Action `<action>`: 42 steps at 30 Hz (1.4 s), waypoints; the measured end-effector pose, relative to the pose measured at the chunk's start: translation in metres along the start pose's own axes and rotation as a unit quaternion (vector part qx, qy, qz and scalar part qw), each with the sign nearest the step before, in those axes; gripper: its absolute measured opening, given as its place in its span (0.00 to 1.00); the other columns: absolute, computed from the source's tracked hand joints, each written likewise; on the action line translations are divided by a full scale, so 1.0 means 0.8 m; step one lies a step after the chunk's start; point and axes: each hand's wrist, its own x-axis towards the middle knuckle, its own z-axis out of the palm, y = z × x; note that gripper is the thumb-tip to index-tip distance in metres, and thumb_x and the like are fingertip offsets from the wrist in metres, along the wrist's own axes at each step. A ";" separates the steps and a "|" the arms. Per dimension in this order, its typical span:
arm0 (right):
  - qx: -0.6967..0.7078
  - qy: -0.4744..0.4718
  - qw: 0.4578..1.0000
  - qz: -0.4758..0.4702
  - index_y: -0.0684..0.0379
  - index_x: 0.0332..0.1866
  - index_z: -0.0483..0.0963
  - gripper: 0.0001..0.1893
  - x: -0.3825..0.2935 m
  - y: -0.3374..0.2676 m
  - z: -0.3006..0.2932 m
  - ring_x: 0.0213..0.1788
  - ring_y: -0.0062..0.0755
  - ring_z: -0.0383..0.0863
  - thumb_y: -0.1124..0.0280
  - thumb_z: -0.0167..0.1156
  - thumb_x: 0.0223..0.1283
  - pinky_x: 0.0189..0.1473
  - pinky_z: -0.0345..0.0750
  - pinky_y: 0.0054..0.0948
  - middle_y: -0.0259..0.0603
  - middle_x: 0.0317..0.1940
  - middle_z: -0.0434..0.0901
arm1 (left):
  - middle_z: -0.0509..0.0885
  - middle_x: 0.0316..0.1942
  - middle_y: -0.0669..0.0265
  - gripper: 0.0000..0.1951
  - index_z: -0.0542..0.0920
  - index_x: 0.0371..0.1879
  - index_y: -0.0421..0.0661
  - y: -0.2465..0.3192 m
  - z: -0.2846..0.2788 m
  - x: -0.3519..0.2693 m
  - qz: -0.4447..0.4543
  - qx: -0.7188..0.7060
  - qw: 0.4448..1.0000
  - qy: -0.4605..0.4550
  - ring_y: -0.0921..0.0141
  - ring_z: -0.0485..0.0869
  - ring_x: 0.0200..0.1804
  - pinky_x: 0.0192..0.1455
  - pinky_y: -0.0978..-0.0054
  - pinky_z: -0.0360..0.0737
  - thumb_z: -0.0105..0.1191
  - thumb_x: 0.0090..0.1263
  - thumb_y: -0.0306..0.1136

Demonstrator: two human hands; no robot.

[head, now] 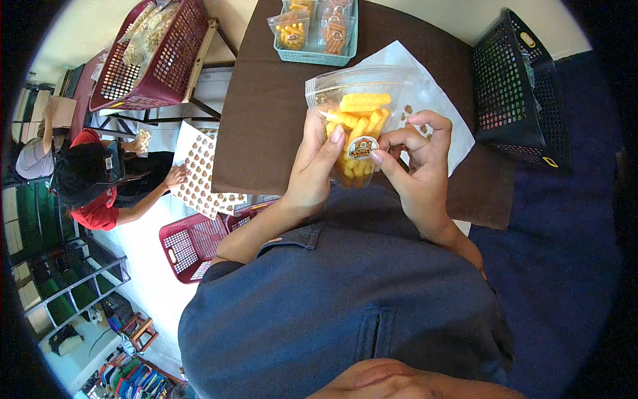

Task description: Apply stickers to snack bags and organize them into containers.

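My left hand [311, 167] grips a clear zip-top plastic bag [319, 95] of yellow stick-shaped snacks [365, 102], thumb across its front and the other fingers behind. The bag is upright above the near part of the table. On its lower front is a round printed sticker [362, 148] bearing writing and a picture. My right hand [421, 169] pinches at the sticker's right edge with thumb and index finger, its other fingers curled. Whether that edge lies flat on the plastic is hard to tell. Behind the right hand lies a white sheet [448, 119] with a few round stickers.
A brown-covered table [269, 124] carries a pale teal tray [314, 59] of labelled snack bags. A black perforated crate [503, 95] stands right, a maroon basket [174, 70] of bags upper left, another maroon basket [194, 249] below. A person [94, 199] at left touches sticker sheets [197, 169].
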 end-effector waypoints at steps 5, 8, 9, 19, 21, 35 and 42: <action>0.001 -0.003 1.000 -0.002 0.54 0.56 0.53 0.30 0.001 0.001 0.001 0.35 0.19 0.75 0.86 0.62 0.54 0.41 0.68 0.19 0.38 0.32 0.79 | 0.65 0.64 0.58 0.25 0.54 0.68 0.41 0.000 0.001 0.000 -0.001 0.000 1.000 0.005 0.69 0.63 0.67 0.70 0.69 0.57 0.43 0.76 0.35; 0.004 -0.001 1.000 -0.008 0.54 0.56 0.53 0.30 0.001 0.002 0.002 0.34 0.19 0.75 0.86 0.62 0.55 0.41 0.68 0.20 0.38 0.31 0.79 | 0.68 0.61 0.59 0.25 0.56 0.66 0.42 0.000 0.002 0.000 0.020 -0.025 0.999 0.004 0.70 0.66 0.64 0.67 0.70 0.62 0.48 0.74 0.32; 0.006 -0.001 1.000 -0.005 0.54 0.56 0.53 0.30 0.000 0.002 0.002 0.34 0.20 0.75 0.86 0.62 0.55 0.41 0.69 0.20 0.38 0.31 0.79 | 0.69 0.59 0.60 0.26 0.57 0.64 0.42 0.001 0.002 -0.001 0.017 0.022 1.000 -0.010 0.71 0.68 0.62 0.65 0.71 0.66 0.52 0.72 0.30; -0.013 0.003 1.000 -0.016 0.53 0.55 0.53 0.30 -0.001 0.004 0.002 0.34 0.19 0.74 0.87 0.62 0.54 0.40 0.69 0.20 0.37 0.31 0.78 | 0.73 0.53 0.62 0.27 0.59 0.60 0.42 -0.002 0.006 0.003 0.026 0.063 0.998 -0.004 0.73 0.73 0.55 0.58 0.73 0.72 0.59 0.67 0.30; -0.005 0.012 1.000 -0.014 0.54 0.54 0.54 0.30 -0.002 0.006 0.003 0.33 0.19 0.74 0.85 0.64 0.53 0.40 0.69 0.20 0.35 0.30 0.79 | 0.73 0.52 0.62 0.27 0.59 0.59 0.42 -0.002 0.006 0.002 0.023 0.065 0.998 -0.002 0.73 0.74 0.55 0.58 0.74 0.72 0.59 0.67 0.30; 0.090 0.002 0.996 -0.028 0.61 0.66 0.50 0.38 0.003 0.023 0.015 0.58 0.36 0.69 0.61 0.64 0.59 0.58 0.70 0.33 0.47 0.59 0.62 | 0.70 0.57 0.62 0.29 0.58 0.63 0.42 -0.015 0.005 -0.001 0.073 -0.016 0.997 -0.013 0.72 0.72 0.58 0.61 0.72 0.69 0.58 0.68 0.31; 0.116 -0.006 0.993 0.020 0.68 0.60 0.61 0.25 0.005 0.049 0.030 0.51 0.26 0.76 0.62 0.57 0.67 0.54 0.72 0.26 0.44 0.47 0.77 | 0.74 0.52 0.62 0.22 0.63 0.60 0.40 -0.041 0.003 0.007 0.069 0.033 0.997 0.026 0.73 0.74 0.54 0.59 0.74 0.71 0.53 0.71 0.30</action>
